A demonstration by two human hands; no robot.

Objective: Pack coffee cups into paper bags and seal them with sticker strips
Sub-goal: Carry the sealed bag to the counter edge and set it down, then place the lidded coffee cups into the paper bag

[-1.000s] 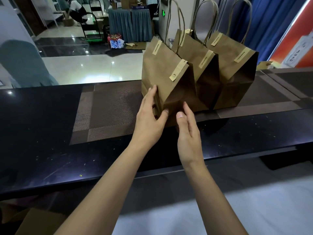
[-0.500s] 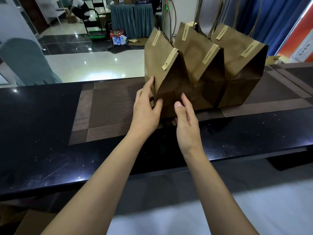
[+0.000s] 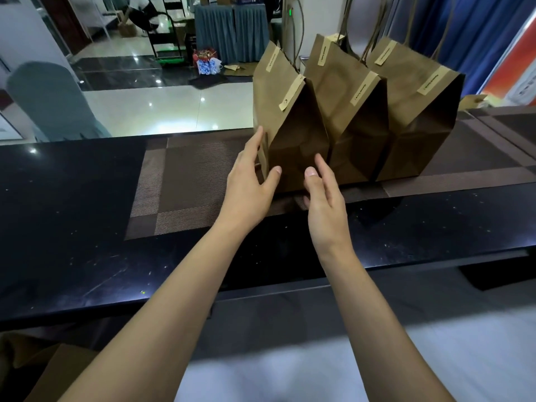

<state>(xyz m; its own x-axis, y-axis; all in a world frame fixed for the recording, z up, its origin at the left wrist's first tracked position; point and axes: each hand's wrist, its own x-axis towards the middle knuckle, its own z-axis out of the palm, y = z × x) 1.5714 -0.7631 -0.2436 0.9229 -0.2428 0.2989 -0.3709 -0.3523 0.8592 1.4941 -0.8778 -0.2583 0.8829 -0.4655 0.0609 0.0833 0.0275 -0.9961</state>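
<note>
A glossy black bench point(image 3: 72, 216) carries a woven brown mat point(image 3: 188, 181) near its far edge, where three creased kraft paper bags point(image 3: 293, 132) stand sealed with sticker strips point(image 3: 291, 92), contents hidden and handles cut off. Left hand point(image 3: 251, 184) and right hand point(image 3: 323, 192), fingers straight, touch the nearest bag's base.

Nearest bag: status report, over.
Left hand and right hand open, fingers straight against nearest bag. Bag upright on mat, sticker strips on. Second bag close alongside.

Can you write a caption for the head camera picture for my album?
Both hands, left hand and right hand, steady the nearest of three sealed paper bags.
</note>
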